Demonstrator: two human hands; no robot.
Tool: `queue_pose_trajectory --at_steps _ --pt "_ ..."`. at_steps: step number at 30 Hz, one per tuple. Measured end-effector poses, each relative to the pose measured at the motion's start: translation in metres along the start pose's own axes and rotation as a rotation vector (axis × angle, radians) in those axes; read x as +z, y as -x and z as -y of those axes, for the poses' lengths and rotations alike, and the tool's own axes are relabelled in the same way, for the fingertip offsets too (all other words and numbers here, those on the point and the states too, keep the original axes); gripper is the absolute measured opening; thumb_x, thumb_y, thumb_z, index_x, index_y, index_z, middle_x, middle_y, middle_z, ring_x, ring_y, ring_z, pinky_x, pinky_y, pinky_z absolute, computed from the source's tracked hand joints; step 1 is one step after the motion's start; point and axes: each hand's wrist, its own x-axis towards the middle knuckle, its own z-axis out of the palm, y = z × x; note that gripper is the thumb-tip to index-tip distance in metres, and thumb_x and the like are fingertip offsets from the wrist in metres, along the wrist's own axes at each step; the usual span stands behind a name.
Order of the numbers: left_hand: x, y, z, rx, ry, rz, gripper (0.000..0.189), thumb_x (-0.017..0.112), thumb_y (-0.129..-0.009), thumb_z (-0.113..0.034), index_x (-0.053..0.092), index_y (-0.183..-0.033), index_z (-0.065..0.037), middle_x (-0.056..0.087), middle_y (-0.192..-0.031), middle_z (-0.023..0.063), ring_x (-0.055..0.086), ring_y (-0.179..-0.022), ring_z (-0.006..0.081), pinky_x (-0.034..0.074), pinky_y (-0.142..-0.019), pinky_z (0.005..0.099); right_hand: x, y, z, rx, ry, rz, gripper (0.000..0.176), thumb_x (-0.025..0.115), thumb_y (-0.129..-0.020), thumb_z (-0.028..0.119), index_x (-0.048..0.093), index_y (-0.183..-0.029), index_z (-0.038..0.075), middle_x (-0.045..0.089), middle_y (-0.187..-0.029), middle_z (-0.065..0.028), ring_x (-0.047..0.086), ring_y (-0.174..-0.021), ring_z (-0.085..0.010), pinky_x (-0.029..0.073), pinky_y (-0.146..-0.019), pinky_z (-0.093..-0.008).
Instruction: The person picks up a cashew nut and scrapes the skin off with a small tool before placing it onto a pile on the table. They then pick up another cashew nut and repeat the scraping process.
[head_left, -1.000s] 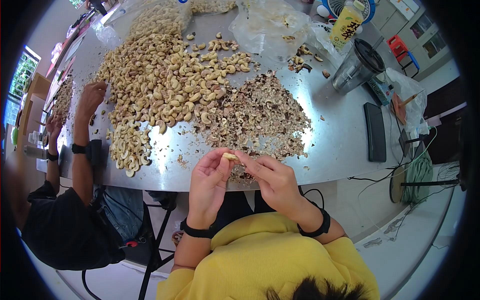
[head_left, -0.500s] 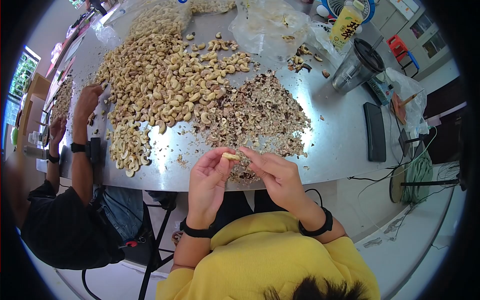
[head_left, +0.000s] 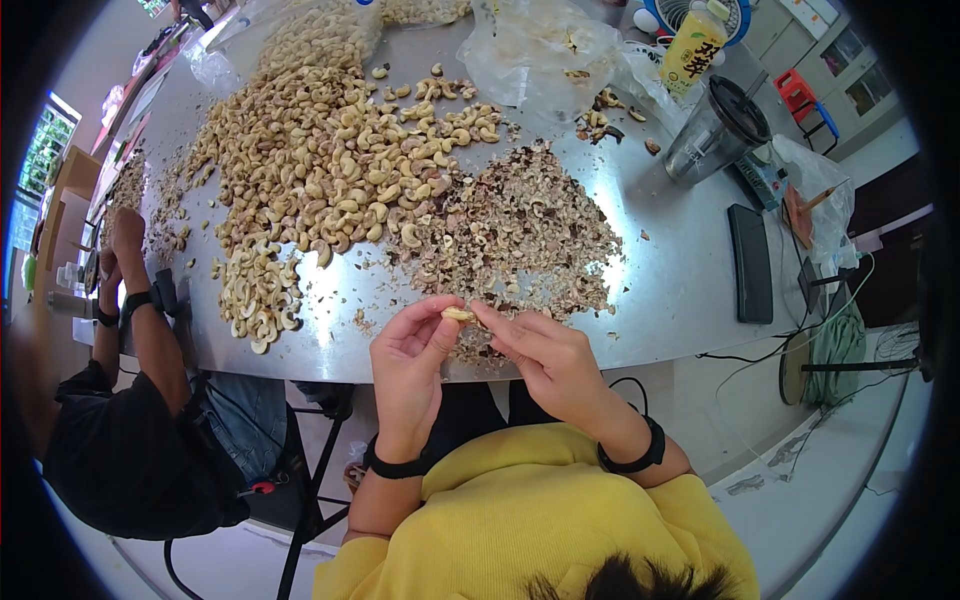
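Shiny metal tabletop [head_left: 660,280] shows around a broad heap of cashew kernels [head_left: 330,160] and the flaked skins [head_left: 530,225] strewn beside it. Near the front edge, one pale cashew [head_left: 457,314] is clamped between thumb and fingers of the left hand [head_left: 408,360]. Fingertips of the right hand [head_left: 552,362] are at its other end; whether they grip it, I cannot tell. A smartphone [head_left: 750,265] lies well to the right.

On the counter [head_left: 330,345], a heap of nuts [head_left: 330,160] is lying left of a pile of flakes [head_left: 545,230]. Behind the flakes, a bag [head_left: 530,70] is resting; to its right, a bottle [head_left: 692,52] is standing behind a cup [head_left: 710,135] — before the cup, a phone [head_left: 749,265] is lying. One nut [head_left: 457,314] is sitting between the hands [head_left: 408,375].
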Motion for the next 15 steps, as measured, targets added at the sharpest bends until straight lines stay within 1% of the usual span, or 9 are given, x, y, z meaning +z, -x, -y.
queue_pose_trajectory --at_steps 7,13,15 --pt "0.0013 0.0014 -0.0017 0.022 -0.022 0.002 0.022 0.06 -0.079 0.003 0.056 -0.1 0.005 0.059 -0.098 0.0103 0.057 -0.09 0.014 0.045 -0.081 0.0233 -0.0001 0.0013 -0.0015 0.007 0.012 0.007 0.058 0.052 -0.07 -0.009 0.051 -0.122 0.016 0.054 -0.074 -0.0075 0.059 -0.065 -0.022 0.048 -0.056 -0.0312" --pt "0.0007 0.0022 -0.0018 0.014 -0.105 -0.035 0.02 0.057 -0.079 0.006 0.056 -0.099 0.006 0.06 -0.096 0.0099 0.057 -0.087 0.0136 0.044 -0.077 0.0217 0.0018 0.0037 -0.004 -0.007 0.071 0.013 0.056 0.052 -0.071 -0.004 0.051 -0.122 0.02 0.054 -0.074 -0.0067 0.056 -0.062 -0.0233 0.047 -0.055 -0.0321" --pt "0.0014 0.0003 0.0002 0.0 -0.083 -0.053 0.019 0.058 -0.079 0.004 0.057 -0.098 0.005 0.06 -0.095 0.0103 0.057 -0.085 0.0133 0.044 -0.075 0.0212 0.0036 0.004 -0.0075 -0.04 0.066 0.002 0.057 0.052 -0.073 -0.003 0.049 -0.124 0.021 0.054 -0.074 -0.0065 0.056 -0.064 -0.0239 0.047 -0.056 -0.0323"
